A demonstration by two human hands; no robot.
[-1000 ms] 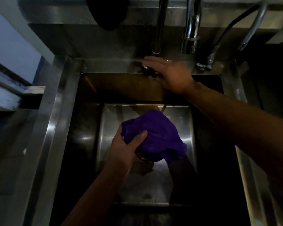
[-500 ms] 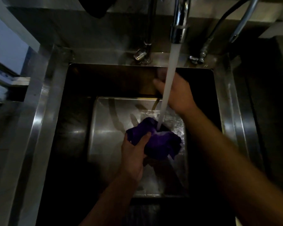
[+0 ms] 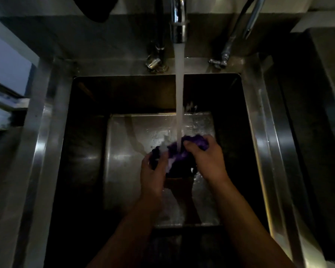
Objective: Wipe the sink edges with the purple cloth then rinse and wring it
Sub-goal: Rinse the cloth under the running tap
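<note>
Steel sink (image 3: 52, 151), deep basin, dim light. Rim runs round all four sides; the floor of the basin shows wet, with splash marks toward the back.

Faucet (image 3: 178, 26) at rear centre, spout pointing down. Water stream (image 3: 179, 93) falls straight from it into the middle of the basin. A second, thinner pipe with a hose fitting (image 3: 223, 55) stands to the right of the faucet, a valve knob (image 3: 153, 62) to its left on the back ledge.

Both forearms enter from the near edge, reaching in over the basin.

Purple cloth (image 3: 199, 141) is bunched between the two hands, low in the basin, directly under the stream. The water strikes it near its middle. Its long axis runs roughly left to right, slightly tilted: the right end sits farther back, the left end nearer the person.

Right hand (image 3: 207, 161) grips the right, far end of the bundle, fingers curled over the top. Left hand (image 3: 153, 171) holds the left, near end, thumb and fingers pinched round the fabric.

Judgement: rinsing step under way; wringing not yet done. With one hand on each end and the bundle lying across between them, the hands look well placed to twist in opposite directions along that left-right axis. Neither hand looks nearer the cloth; both are on it.
</note>
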